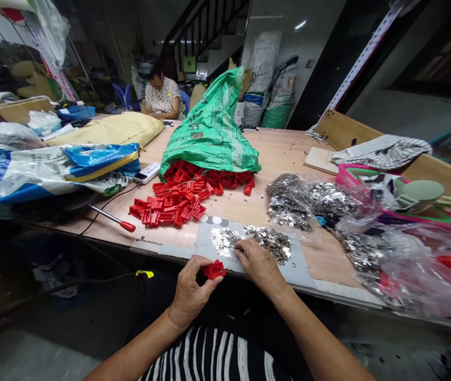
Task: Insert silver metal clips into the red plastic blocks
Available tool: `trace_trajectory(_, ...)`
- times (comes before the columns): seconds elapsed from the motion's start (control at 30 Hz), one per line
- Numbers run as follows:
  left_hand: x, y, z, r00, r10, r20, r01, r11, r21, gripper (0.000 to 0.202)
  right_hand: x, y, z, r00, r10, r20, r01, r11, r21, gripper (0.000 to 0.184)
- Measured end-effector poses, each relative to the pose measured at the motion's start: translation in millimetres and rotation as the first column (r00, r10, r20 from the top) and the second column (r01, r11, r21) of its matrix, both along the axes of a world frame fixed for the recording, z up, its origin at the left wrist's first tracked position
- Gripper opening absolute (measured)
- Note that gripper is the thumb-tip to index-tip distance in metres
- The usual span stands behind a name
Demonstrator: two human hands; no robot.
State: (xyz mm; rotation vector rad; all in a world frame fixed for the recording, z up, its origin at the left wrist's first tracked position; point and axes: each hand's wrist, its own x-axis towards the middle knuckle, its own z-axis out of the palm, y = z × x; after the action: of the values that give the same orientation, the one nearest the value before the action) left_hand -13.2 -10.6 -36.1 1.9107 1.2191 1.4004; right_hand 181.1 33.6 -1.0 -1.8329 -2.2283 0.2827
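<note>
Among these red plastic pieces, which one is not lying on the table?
The red plastic piece held in the left hand; the other red pieces lie heaped before the green sack.

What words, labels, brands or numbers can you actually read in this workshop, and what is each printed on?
Nothing can be read with certainty.
Green woven sack: dark printed characters, too creased and blurred to read.
White sacks: blue and green print, too small to read.
Blue-and-white plastic bag: printing too folded to read.
Long white strip: dark marks, too small to read.
</note>
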Motion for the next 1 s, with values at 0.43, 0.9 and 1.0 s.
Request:
trace_trajectory(0.43, -0.4, 2.3, -1.5, 1.000, -0.002, 0.011, 0.002, 1.000, -0.002, 0.025, -13.0, 1.4, -8.9, 1.000, 0.025, -0.009, -0.025, 0.999, -0.025, 0.006)
trace_trajectory(0.9, -0.6, 0.8, -2.2, 1.000, 0.008, 0.026, -0.007, 0.998, -0.055, 0.023, -4.8, -5.6, -0.4, 0.999, -0.044, -0.008, 0.044, 0.998, -0.047, 0.012)
trace_trajectory(1.0, 0.0, 1.0, -0.5, 1.000, 0.010, 0.025, -0.008, 0.998, -0.056, 0.021, -6.8, -3.4, -1.7, 0.998, -0.021, -0.057, 0.019, 0.999, -0.047, 0.010)
